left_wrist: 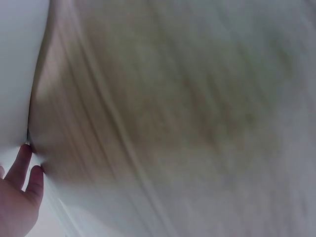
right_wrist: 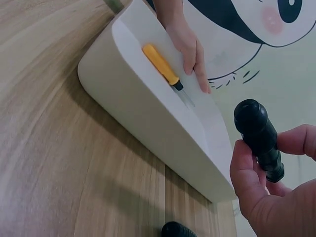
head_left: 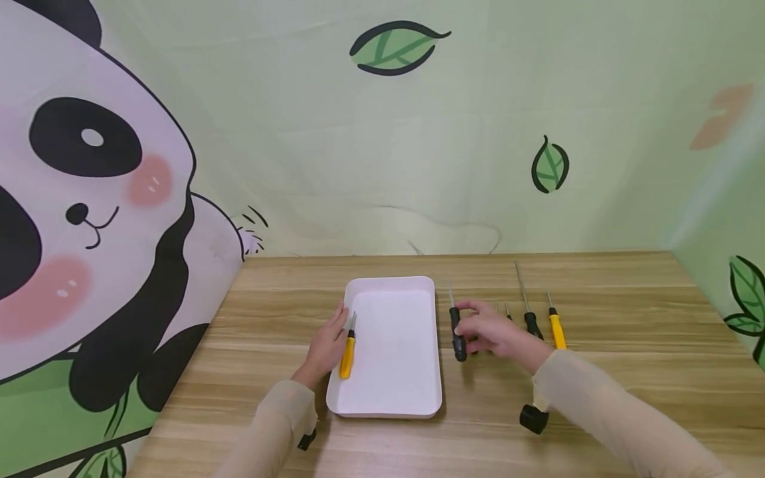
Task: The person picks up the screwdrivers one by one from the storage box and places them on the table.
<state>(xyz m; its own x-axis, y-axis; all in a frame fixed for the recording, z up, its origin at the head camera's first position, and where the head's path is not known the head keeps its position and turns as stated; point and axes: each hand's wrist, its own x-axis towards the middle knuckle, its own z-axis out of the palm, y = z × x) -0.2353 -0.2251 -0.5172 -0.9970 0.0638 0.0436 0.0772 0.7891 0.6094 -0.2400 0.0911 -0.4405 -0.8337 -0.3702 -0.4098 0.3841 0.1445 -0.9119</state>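
Observation:
A black-handled screwdriver (head_left: 457, 335) is pinched between the thumb and fingers of my right hand (head_left: 493, 332), to the right of a white tray (head_left: 391, 405). The right wrist view shows its black handle (right_wrist: 259, 136) lifted off the table, the butt toward the camera. My left hand (head_left: 327, 345) lies along the tray's left rim with fingers extended; in the left wrist view its fingertips (left_wrist: 22, 155) touch the tray's outer side (left_wrist: 17, 74). Inside the tray, against the left wall, is a yellow-handled screwdriver (head_left: 347, 357).
Right of my right hand lie a long black screwdriver (head_left: 530, 323) and a yellow one (head_left: 557, 332). Other tools are partly hidden behind that hand. One black handle (right_wrist: 175, 230) shows at the bottom of the right wrist view. A printed cloth (head_left: 299, 133) hangs behind the wooden table (head_left: 269, 285).

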